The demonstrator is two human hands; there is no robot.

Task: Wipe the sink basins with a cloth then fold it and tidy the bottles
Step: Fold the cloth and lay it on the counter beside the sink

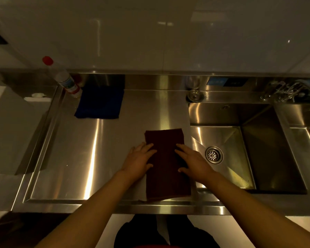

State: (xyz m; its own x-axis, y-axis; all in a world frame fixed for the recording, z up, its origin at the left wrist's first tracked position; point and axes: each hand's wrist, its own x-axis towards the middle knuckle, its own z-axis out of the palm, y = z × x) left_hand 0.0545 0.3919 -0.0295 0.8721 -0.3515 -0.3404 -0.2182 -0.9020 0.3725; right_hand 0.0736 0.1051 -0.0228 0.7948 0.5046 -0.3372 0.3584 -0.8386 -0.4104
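- Cloth (pixel 166 163), dark red, lies folded lengthwise at frame centre on the steel counter (pixel 89 158).
- Left hand (pixel 140 161) and right hand (pixel 191 161) press it flat, fingers straight, gripping nothing.
- Smooth outward before the next fold, I judge.

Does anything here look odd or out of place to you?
Only the red-capped bottle at the back left: it appears to tilt beside the blue cloth. The dark red cloth lies neatly folded under both flat hands.
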